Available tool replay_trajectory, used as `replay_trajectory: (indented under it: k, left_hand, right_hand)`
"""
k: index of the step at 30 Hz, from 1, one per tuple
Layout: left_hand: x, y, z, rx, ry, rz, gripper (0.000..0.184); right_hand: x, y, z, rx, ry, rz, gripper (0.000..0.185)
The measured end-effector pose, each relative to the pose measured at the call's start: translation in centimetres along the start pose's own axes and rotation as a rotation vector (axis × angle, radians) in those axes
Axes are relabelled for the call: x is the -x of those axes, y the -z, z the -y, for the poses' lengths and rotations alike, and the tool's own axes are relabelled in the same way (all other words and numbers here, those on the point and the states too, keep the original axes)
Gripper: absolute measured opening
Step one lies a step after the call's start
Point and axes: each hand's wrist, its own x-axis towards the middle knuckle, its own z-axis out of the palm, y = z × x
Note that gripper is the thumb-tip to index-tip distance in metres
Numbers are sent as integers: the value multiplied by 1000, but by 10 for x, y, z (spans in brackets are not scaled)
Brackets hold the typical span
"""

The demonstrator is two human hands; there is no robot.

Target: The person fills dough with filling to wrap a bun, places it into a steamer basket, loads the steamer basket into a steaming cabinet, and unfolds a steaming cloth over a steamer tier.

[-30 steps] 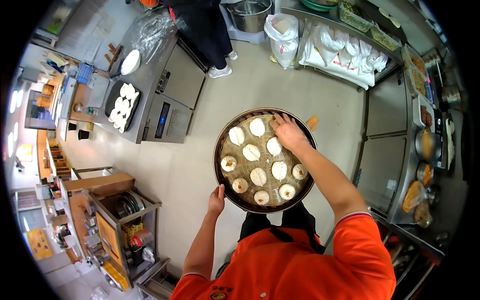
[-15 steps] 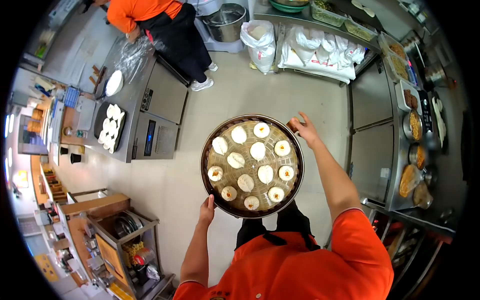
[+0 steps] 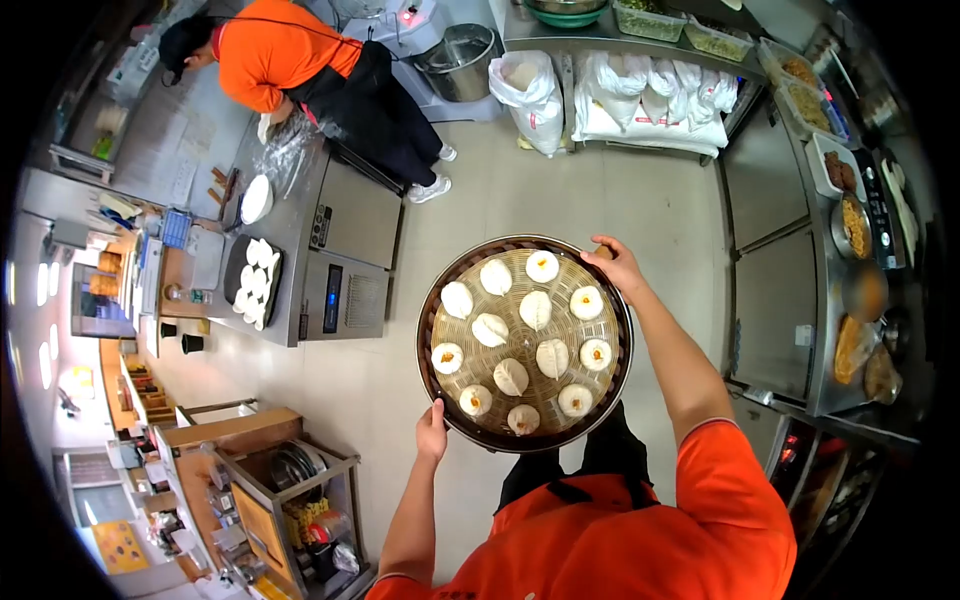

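Note:
A round steamer basket (image 3: 525, 440) with a dark rim and woven base is held in front of my body, over the floor. Several white buns (image 3: 510, 377) lie spaced out in it, some with an orange topping in the centre and others pleated along the top. My left hand (image 3: 432, 432) grips the rim at the lower left, its thumb on the edge. At the upper right, my right hand (image 3: 616, 264) is closed on the basket's side, where part of its fingers is hidden.
A co-worker (image 3: 290, 60) in orange stands at the steel counter (image 3: 290, 200), upper left. On that counter is a black tray (image 3: 275, 285) of white dough pieces. Flour sacks (image 3: 535, 105) stand ahead, a wooden-topped rack (image 3: 235, 428) lower left, and a counter with food bowls at right.
My right hand has left the buns and taken hold of the basket's right side. The basket has turned slightly. More of the co-worker is in view.

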Motion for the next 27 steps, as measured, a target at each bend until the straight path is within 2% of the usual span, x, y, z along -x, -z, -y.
replay_trajectory:
  k: [1, 2, 4, 6, 13, 16, 18, 20, 22, 24, 26, 27]
  left_hand:
    - [-2, 0, 5, 5, -63, -71, 74]
    - [4, 6, -17, 8, -86, -69, 74]
    - [33, 23, -51, -18, -83, 8, 73]
    - [28, 24, -49, 86, -187, -33, 71]
    - [38, 54, -92, 62, -321, 115, 66]
    - [49, 63, -125, -102, -457, 167, 64]
    - [42, 66, -132, -213, -605, 188, 61]
    - [47, 69, -147, -149, -723, 241, 62]
    - [33, 67, -154, -103, -665, 402, 64]
    - [28, 63, -158, -65, -783, 425, 64]
    - [26, 63, -170, -118, -824, 435, 64]
    - [13, 68, -180, -129, -805, 511, 64]
  right_hand:
    - [6, 4, 1, -16, -10, -16, 65]
    - [13, 7, 12, -32, -10, -37, 65]
    - [42, 17, 29, -103, -14, -35, 63]
    - [68, 27, 52, -129, 79, -73, 62]
    - [181, 73, 97, -246, 163, -215, 61]
    - [234, 88, 98, -254, 208, -380, 60]
    - [277, 99, 90, -90, 199, -533, 63]
    - [309, 97, 72, -138, 229, -592, 62]
    - [346, 90, 67, -222, 259, -700, 59]
    - [383, 81, 66, -312, 289, -747, 52]
    - [411, 69, 71, -316, 285, -827, 53]
    - [408, 60, 74, -297, 293, -868, 54]
